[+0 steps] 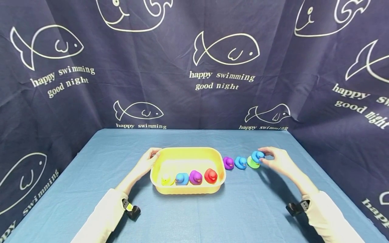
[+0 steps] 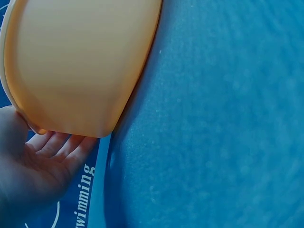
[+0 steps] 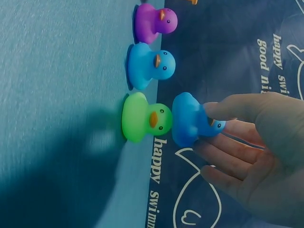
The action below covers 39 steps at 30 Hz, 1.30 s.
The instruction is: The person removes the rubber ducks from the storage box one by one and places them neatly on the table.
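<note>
My left hand holds the left end of a yellow plastic basin, thumb at the rim and fingers against the outer wall. Inside the basin, along its near side, sit a yellow duck, a blue duck, a purple duck and a red duck. To the right, my right hand pinches another blue duck by its head between thumb and fingers. This duck is right at the top of a green duck's head, above the table.
Left of the green duck, a blue duck and a purple duck stand in a row on the blue tablecloth, up to the basin's right end. A dark curtain with fish drawings hangs behind the table and at both sides.
</note>
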Available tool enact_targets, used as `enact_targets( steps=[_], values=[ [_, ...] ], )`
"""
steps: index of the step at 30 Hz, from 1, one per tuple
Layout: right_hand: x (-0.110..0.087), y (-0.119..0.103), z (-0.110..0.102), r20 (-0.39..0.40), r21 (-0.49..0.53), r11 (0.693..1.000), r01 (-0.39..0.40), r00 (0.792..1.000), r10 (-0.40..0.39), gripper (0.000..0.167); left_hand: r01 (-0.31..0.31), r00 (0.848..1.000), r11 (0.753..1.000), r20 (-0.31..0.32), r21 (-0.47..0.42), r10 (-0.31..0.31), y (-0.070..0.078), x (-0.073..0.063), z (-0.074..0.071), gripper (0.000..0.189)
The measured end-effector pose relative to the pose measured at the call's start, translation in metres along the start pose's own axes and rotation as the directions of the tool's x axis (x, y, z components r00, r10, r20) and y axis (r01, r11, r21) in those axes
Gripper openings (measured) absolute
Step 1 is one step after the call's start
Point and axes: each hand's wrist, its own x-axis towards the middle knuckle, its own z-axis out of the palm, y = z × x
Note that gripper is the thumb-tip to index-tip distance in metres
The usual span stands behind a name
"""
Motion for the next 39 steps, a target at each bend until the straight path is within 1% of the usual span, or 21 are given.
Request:
enact_targets(
  steps=[7,10,15,21,28,35,39],
  values=[
    [-0.002,0.006,-0.004,0.006,0.008,0.999,-0.042,0.999,0.042,0.036,-0.008,1.0,1.0,0.0,0.016,0.008,0.001,0.0,0.0,0.031],
    [-0.003,0.009,-0.006,0.006,0.007,0.998,-0.06,0.998,0.06,0.036,-0.007,1.0,1.0,0.007,0.01,0.007,0.001,-0.001,0.0,0.032],
    [-0.006,0.015,-0.008,0.008,-0.01,0.997,-0.074,0.997,0.074,0.035,-0.011,1.0,1.0,0.014,0.0,0.011,0.001,-0.001,0.0,0.033],
    [-0.009,0.022,-0.009,0.03,-0.013,0.995,-0.096,0.995,0.096,0.035,-0.016,1.0,1.0,0.01,0.001,0.016,0.0,0.0,-0.001,0.032],
    [-0.009,0.03,-0.006,0.033,-0.038,0.995,-0.091,0.995,0.092,0.035,-0.003,1.0,1.0,0.003,0.017,0.003,0.0,-0.001,-0.001,0.031],
    [-0.01,0.036,-0.002,0.048,-0.047,0.994,-0.098,0.994,0.1,0.033,-0.019,1.0,0.999,0.007,0.033,0.019,-0.001,0.0,-0.001,0.032],
    [-0.011,0.039,0.0,0.056,-0.05,0.994,-0.101,0.993,0.104,0.033,-0.01,1.0,0.999,0.007,0.031,0.009,-0.001,0.0,-0.001,0.032]
  ],
)
